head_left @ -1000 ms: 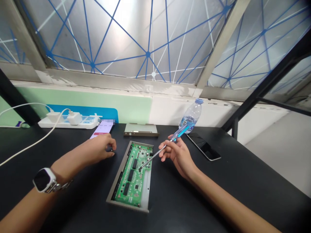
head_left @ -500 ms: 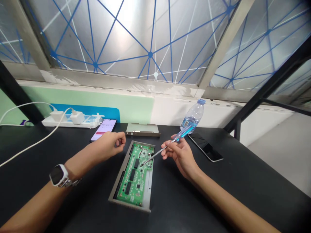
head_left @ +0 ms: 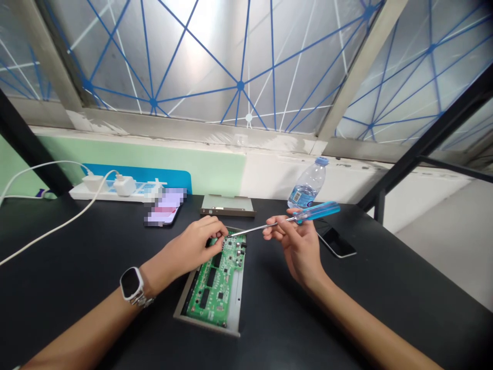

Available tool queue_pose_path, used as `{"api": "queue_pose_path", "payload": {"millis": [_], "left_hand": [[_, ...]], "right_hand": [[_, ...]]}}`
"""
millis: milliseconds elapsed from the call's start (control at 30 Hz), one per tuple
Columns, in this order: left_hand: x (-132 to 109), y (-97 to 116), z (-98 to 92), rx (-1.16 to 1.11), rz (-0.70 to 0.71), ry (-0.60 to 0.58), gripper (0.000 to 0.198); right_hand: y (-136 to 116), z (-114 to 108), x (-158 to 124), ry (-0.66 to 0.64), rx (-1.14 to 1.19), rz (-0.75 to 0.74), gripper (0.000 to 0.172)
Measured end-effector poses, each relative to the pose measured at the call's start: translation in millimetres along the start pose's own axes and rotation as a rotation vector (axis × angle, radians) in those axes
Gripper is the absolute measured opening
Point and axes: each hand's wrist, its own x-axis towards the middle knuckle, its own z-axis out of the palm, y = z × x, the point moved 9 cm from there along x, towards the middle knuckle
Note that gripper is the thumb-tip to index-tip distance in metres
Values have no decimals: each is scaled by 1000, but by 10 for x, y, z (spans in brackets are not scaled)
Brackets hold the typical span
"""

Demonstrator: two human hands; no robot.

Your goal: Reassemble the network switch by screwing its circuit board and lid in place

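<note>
My right hand (head_left: 300, 244) grips a screwdriver (head_left: 319, 210) by the front of its clear blue handle and the shaft. The shaft points left, its tip at the fingertips of my left hand (head_left: 202, 240). That hand's fingers are curled and closed over the far end of a green circuit board (head_left: 227, 282); anything small between them is too small to make out. The board, with several black chips, lies in a shallow metal tray (head_left: 234, 308) on the table. My left hand hides the tray's upper left part.
Behind the board lies a metal cover plate (head_left: 227, 204). A water bottle (head_left: 308, 185) and a dark phone (head_left: 339, 241) are to the right. At left are a lit phone (head_left: 165, 208) and a power strip (head_left: 103, 192) with white cables. The black table (head_left: 96, 241) meets the wall.
My left hand has moved right, over the far end of the board. The screwdriver has swung flatter, its tip rising from mid-board to my left fingertips. My right hand has shifted slightly right.
</note>
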Motion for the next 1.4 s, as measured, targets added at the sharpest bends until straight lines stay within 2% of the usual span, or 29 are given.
{"api": "queue_pose_path", "payload": {"millis": [200, 533, 800, 1400], "left_hand": [[-1, -32, 71, 10, -20, -22, 13], [3, -61, 85, -10, -28, 1, 12], [-13, -90, 18, 52, -19, 40, 7], [-5, -42, 39, 214, 25, -13, 11]], "right_hand": [[-41, 103, -67, -75, -48, -43, 34], [-150, 195, -125, -126, -112, -151, 30], [-161, 174, -105, -125, -96, -147, 30], [-180, 175, -109, -137, -99, -163, 27]]}}
